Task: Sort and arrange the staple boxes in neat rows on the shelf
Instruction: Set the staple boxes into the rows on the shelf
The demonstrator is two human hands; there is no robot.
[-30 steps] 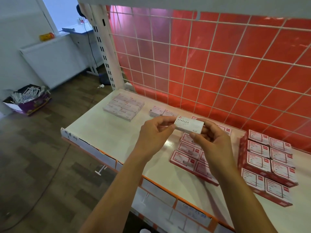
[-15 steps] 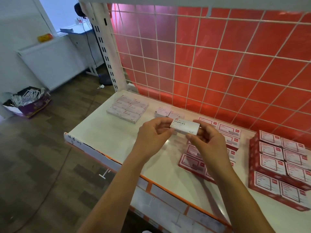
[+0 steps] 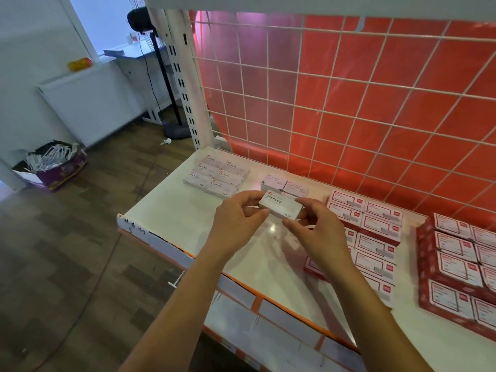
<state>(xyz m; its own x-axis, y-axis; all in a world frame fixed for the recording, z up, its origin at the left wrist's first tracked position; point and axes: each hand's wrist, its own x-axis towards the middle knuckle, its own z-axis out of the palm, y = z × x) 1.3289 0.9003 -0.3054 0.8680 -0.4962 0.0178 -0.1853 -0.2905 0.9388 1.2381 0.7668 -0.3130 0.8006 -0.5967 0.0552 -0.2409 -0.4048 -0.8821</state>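
Head view: a white staple box point(image 3: 279, 208) is held above the shelf point(image 3: 171, 210), pinched at its left end by the left hand point(image 3: 239, 218) and at its right end by the right hand point(image 3: 319, 232). White boxes point(image 3: 217, 175) are grouped at the shelf's back left; red-labelled boxes point(image 3: 375, 232) are laid in rows on the right.

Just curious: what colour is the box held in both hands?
The box is white with dark STAPLES lettering; head view.
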